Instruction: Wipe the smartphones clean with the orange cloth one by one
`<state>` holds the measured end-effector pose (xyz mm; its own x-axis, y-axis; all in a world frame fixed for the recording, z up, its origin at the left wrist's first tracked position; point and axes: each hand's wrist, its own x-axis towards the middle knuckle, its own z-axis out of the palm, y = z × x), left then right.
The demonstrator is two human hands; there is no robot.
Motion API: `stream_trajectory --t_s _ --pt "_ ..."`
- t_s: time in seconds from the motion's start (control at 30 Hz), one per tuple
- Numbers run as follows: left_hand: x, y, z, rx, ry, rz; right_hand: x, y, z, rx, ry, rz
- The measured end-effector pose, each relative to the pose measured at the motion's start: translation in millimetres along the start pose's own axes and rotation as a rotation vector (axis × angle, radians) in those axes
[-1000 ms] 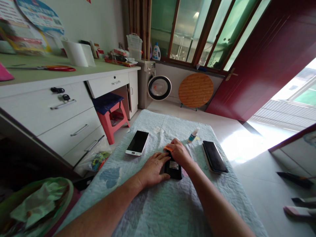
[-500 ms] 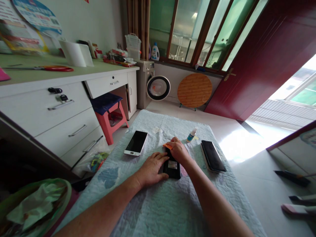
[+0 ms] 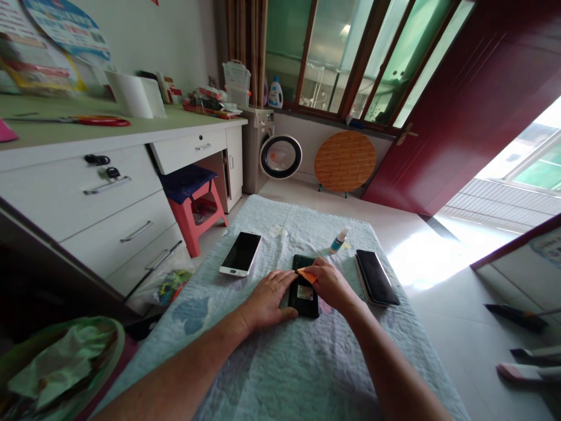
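Note:
A dark phone (image 3: 305,304) lies back side up on the cloth-covered table (image 3: 280,374), with a pale label on it. My left hand (image 3: 270,301) rests flat against its left edge, fingers spread. An orange cloth (image 3: 308,275) is pinched in my right hand (image 3: 329,285) over the phone's upper part. To the left lies a white phone (image 3: 241,254) with a dark screen. A small spray bottle (image 3: 339,240) stands beyond my right hand. Another dark phone (image 3: 377,278) lies on the right, on top of something pale.
A waste bin (image 3: 118,345) with crumpled paper is at the lower left. Beside the desk (image 3: 184,131) stands a red stool (image 3: 190,225). Behind are a washing machine (image 3: 255,158) with its door open and a round wooden tabletop (image 3: 345,161).
My right hand has moved down toward me along the phone with the orange cloth, uncovering the phone's far end. My left hand has hardly moved.

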<state>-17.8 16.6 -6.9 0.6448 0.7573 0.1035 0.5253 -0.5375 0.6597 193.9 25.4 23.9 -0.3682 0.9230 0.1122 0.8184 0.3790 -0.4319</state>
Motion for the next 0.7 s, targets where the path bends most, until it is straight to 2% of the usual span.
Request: stream_trajectory --t_s 0.13,0.33,0.5,0.7 --pt "-1 -1 0.8 0.019 -0.007 -0.005 -9 -2 1 0.013 -0.028 -0.042" --pt "0 3 -0.8 0.025 0.005 -0.021 0 2 15 0.013 0.168 0.063" --pt "1 5 -2.2 0.053 -0.024 -0.046 6 16 24 0.022 0.292 0.189" --pt "0 6 -4.1 0.06 -0.026 -0.049 3 25 31 0.005 0.332 0.203"
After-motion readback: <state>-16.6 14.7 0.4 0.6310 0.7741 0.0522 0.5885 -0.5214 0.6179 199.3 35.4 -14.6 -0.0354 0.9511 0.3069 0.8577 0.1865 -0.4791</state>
